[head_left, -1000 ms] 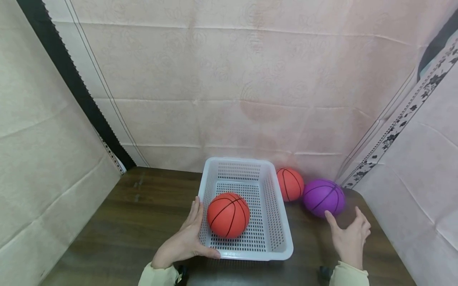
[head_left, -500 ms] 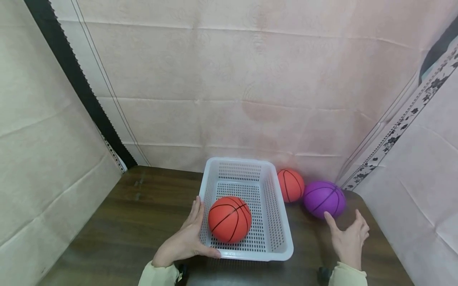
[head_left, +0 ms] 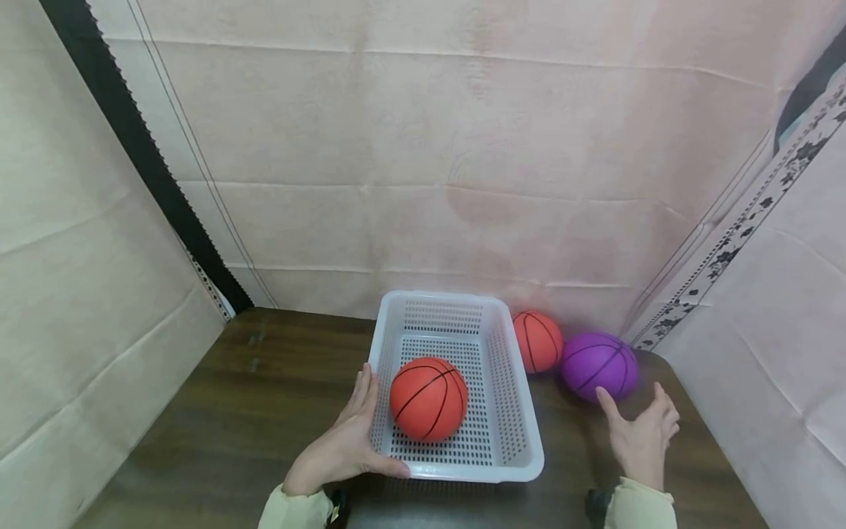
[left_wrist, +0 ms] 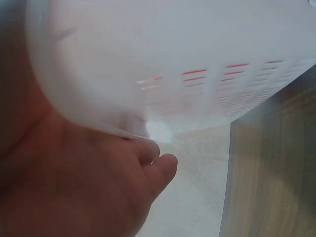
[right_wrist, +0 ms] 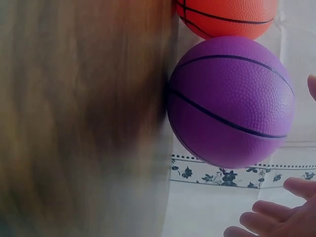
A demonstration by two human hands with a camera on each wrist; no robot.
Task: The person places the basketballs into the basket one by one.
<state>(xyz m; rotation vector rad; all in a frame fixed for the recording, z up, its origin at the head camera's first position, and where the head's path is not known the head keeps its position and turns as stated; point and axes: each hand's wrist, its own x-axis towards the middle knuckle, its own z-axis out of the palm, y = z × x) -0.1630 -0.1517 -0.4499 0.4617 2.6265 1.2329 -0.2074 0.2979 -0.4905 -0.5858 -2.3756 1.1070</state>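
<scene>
A white plastic basket (head_left: 476,472) with slotted walls stands on the table, an orange-red basketball (head_left: 428,399) lying inside it. My left hand (head_left: 346,448) grips the basket's near left corner, thumb along the front rim and fingers up the left side; the left wrist view shows the fingers (left_wrist: 160,173) close at the rim. Beyond the basket's right side sits a second orange-red ball (head_left: 537,342). Beside that one is a purple basketball (head_left: 598,366). My right hand (head_left: 640,441) is just in front of the purple ball, thumb and fingers spread apart, holding nothing.
The dark wooden table (head_left: 264,426) is bounded by pale cloth hangings (head_left: 463,147) at the back and on both sides. A floral border strip (head_left: 720,253) runs down to the table's back right corner, near the purple ball.
Inside the basket, the ball has rolled slightly, toward me and then back, ending a little farther right. My right hand has shifted slightly left; my left hand keeps its grip.
</scene>
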